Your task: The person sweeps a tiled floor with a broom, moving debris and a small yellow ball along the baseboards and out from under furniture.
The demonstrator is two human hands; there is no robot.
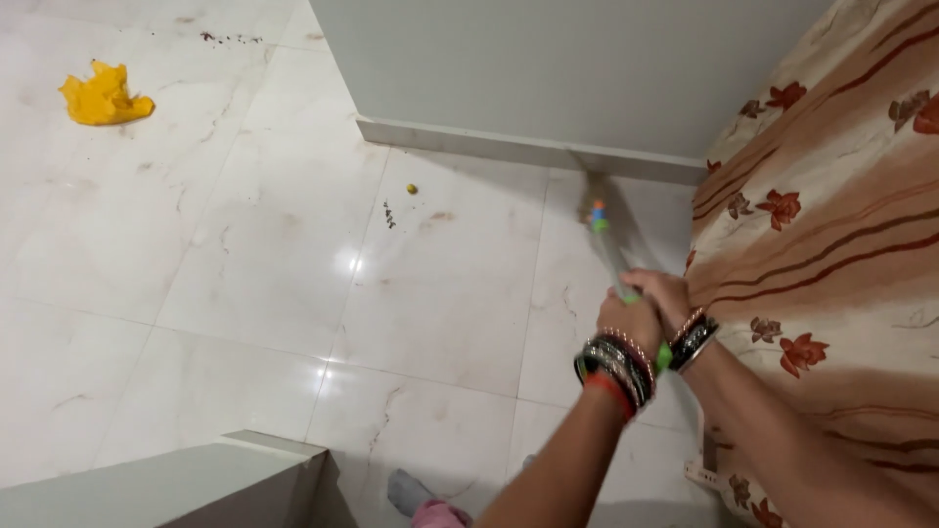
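Upper left of frame: a crumpled yellow cloth [103,96] lies on the pale marble floor [245,284], well apart from the hands; a scatter of dark crumbs [230,38] sits above it near the top edge. Lower left: a grey ledge corner [176,484] juts in. Centre: a small yellowish speck [412,189] and a few dark bits [389,215] rest on the tiles just below the grey wall [548,68] and its skirting. Bottom centre: a foot in a grey sock [409,491] shows. Right of centre: the left hand [629,323] and the right hand [667,296] are both closed tight around a thin pale handle [608,249], one fist just beside the other, bangles [618,367] stacked on both wrists. The handle runs from the fists up toward the skirting (motion-blurred, with a small coloured band partway along); its far end is too smeared to identify. Judged from the look of it, the stick is light and stiff, probably smooth plastic and a little slick, so a two-fisted hold near the top end, as here, seems the sound place to take it. The floor reads as polished, glossy, likely slippery underfoot. Far right: a patterned cloth [831,225], brown stripes with red flowers, drapes down the frame edge, close beside the right forearm.
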